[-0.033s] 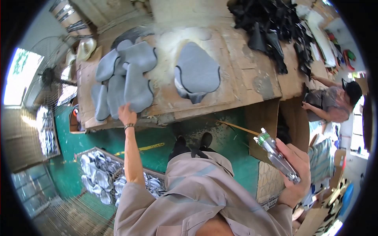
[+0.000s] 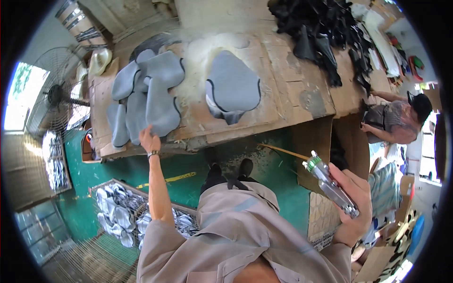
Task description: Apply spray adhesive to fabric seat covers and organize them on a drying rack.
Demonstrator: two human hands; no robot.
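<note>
My left hand point(image 2: 149, 141) is at the table's near edge, its fingers closed on the lower edge of a grey fabric piece point(image 2: 162, 111). That piece lies among several overlapping grey pieces with rounded ends and dark-edged curves. Apart from them, a single grey shoe-upper-like piece point(image 2: 233, 82) rests mid-table, its point toward the far side and a shiny lining showing below. Off the table at the right, my right hand point(image 2: 351, 191) is wrapped round a metal spray gun point(image 2: 328, 181) with a green ring. The gun's nozzle end is turned up and left.
Cardboard covers the worktable point(image 2: 292, 101), with whitish residue around the single piece. Black pieces point(image 2: 318, 37) are heaped at the far right, near another person point(image 2: 394, 118). Wire racks of grey pieces point(image 2: 115, 214) stand at lower left; a fan point(image 2: 56, 94) is beyond. The floor point(image 2: 165, 165) is green.
The whole view has shifted slightly, the table and its pieces sitting a little further left. Both hands keep their places, and the grey pieces lie as before.
</note>
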